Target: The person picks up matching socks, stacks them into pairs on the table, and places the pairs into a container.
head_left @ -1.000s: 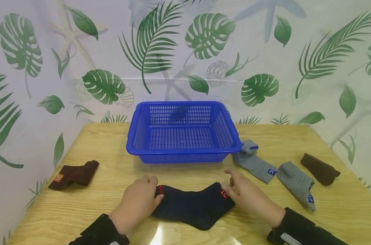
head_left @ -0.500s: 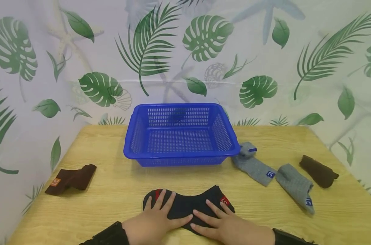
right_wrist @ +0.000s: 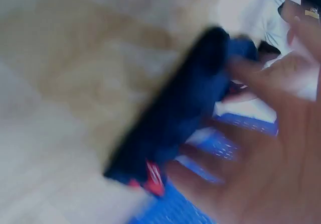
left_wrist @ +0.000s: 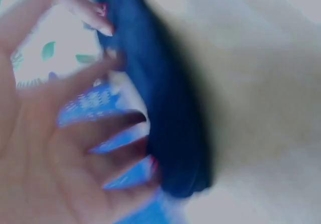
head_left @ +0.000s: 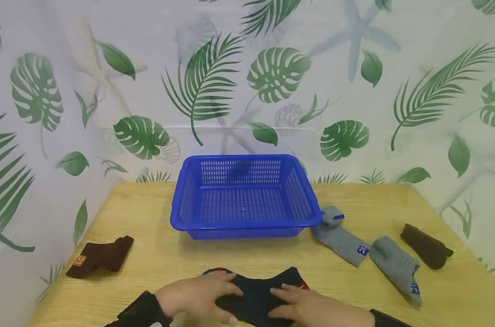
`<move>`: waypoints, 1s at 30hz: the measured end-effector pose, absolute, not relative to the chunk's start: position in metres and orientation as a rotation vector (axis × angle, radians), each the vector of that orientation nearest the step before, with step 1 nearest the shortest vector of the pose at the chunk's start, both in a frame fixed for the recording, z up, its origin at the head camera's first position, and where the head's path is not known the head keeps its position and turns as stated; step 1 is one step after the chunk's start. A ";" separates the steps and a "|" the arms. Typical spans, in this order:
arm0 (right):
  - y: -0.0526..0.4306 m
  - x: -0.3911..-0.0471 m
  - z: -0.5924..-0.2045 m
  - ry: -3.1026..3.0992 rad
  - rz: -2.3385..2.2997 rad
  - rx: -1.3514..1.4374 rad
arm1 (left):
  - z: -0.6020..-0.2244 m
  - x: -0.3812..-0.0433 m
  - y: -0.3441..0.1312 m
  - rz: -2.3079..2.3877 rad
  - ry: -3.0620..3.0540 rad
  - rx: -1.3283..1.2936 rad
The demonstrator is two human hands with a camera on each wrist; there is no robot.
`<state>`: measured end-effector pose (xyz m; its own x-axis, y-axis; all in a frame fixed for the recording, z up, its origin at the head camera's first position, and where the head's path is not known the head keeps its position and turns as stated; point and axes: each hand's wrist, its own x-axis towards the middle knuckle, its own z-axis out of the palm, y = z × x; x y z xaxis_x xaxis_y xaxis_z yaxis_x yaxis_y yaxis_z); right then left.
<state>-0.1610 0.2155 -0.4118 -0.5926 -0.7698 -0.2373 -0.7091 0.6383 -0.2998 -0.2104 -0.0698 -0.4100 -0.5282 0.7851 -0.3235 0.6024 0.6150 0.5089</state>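
Observation:
A dark navy sock [head_left: 255,295] with red trim and a red label lies flat on the table in front of the blue basket. My left hand [head_left: 204,293] rests on its left part, fingers spread and loosely extended. On the right part lies my right hand [head_left: 313,306], its fingers stretched over the fabric. In the left wrist view the sock [left_wrist: 168,98] is blurred beside the left hand's fingers. The right wrist view has the sock [right_wrist: 170,108] with its red label near the right fingertips, also blurred. Parts of the sock are hidden under both hands.
The blue plastic basket [head_left: 247,225] stands behind the sock. A brown sock [head_left: 102,256] lies at the left. To the right are a grey sock [head_left: 341,238] touching or close to the basket, another grey sock [head_left: 396,268] and a brown sock [head_left: 426,245]. A leaf-patterned cloth hangs behind.
My hands first held the sock's two ends, then came down flat over it with fingers spread. Now the fingers are drawn closer together. The head view has tilted up slightly.

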 end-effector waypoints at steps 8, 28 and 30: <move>0.228 -0.174 -0.407 2.998 -0.201 -0.680 | -0.404 -0.213 -0.090 0.547 2.704 0.793; 0.246 -0.206 -0.385 2.507 -1.059 -0.536 | -0.418 -0.216 -0.090 1.240 2.531 0.681; 0.241 -0.206 -0.363 2.512 -1.076 -0.553 | -0.405 -0.214 -0.086 1.339 2.552 0.702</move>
